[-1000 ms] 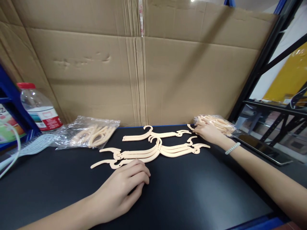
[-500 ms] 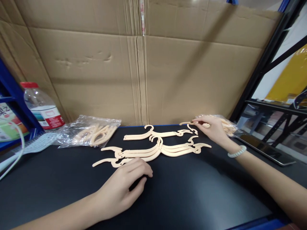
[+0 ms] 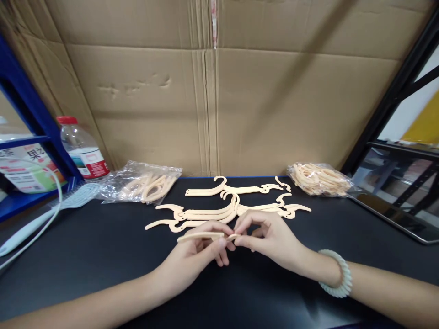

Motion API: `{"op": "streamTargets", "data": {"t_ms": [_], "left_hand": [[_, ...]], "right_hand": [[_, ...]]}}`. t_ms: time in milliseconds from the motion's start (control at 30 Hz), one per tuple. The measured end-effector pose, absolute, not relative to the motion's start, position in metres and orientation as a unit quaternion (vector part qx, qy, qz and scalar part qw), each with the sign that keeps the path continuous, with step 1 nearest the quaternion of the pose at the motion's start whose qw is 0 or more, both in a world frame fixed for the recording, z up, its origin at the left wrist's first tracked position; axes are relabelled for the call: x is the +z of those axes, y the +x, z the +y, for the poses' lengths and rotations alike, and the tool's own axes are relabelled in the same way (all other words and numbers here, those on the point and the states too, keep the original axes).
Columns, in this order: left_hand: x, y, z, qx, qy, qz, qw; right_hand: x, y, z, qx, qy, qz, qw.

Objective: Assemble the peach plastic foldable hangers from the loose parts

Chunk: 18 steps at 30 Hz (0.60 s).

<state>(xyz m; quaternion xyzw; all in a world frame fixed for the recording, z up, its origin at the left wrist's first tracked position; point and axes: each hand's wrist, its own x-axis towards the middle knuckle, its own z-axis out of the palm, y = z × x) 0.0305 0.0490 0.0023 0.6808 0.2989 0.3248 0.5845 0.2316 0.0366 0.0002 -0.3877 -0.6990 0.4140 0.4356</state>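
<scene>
A curved cream plastic hanger piece (image 3: 200, 236) is between my hands, above the table's near part. My left hand (image 3: 194, 258) is closed on it, thumb against its inner end. With thumb and index finger, my right hand (image 3: 274, 235) pinches its tip; the fingers hide part of the piece. Just beyond my hands lie several cream folding hangers (image 3: 206, 214), nested together with arms spread. Behind them is another hanger (image 3: 240, 189), its left arm ending without a curved end piece. A small loose hanger piece (image 3: 283, 183) lies at its right.
A clear bag of cream parts (image 3: 154, 185) lies at the back left, another bag (image 3: 318, 178) at the back right. A hairbrush (image 3: 73, 198), a cable and a red-capped bottle (image 3: 85, 153) are left. A dark flat tablet-like object (image 3: 394, 219) lies right. Cardboard (image 3: 154, 109) stands behind.
My right hand has come back from the far right with a hanger piece. My left hand has closed on that piece too. The view has shifted slightly.
</scene>
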Motion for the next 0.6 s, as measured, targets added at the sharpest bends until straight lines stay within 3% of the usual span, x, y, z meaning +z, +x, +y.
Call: {"op": "streamTargets", "data": {"t_ms": [167,267,333,433,600], "left_hand": [[-0.004,0.03,0.052,0.352,0.611,0.309,0.638],[-0.008,0.029,0.054,0.368,0.613,0.303,0.63],[-0.008,0.028,0.054,0.367,0.621,0.298,0.626],[-0.007,0.027,0.053,0.363,0.623,0.296,0.626],[-0.006,0.025,0.052,0.374,0.607,0.288,0.639]], "right_hand": [[0.01,0.253,0.065,0.303,-0.402,-0.749,0.431],[0.014,0.274,0.099,0.124,-0.435,-0.795,0.404],[0.013,0.287,0.123,0.028,-0.456,-0.823,0.338],[0.008,0.296,0.15,0.009,-0.465,-0.839,0.283],[-0.003,0.294,0.168,0.021,-0.455,-0.848,0.272]]}}
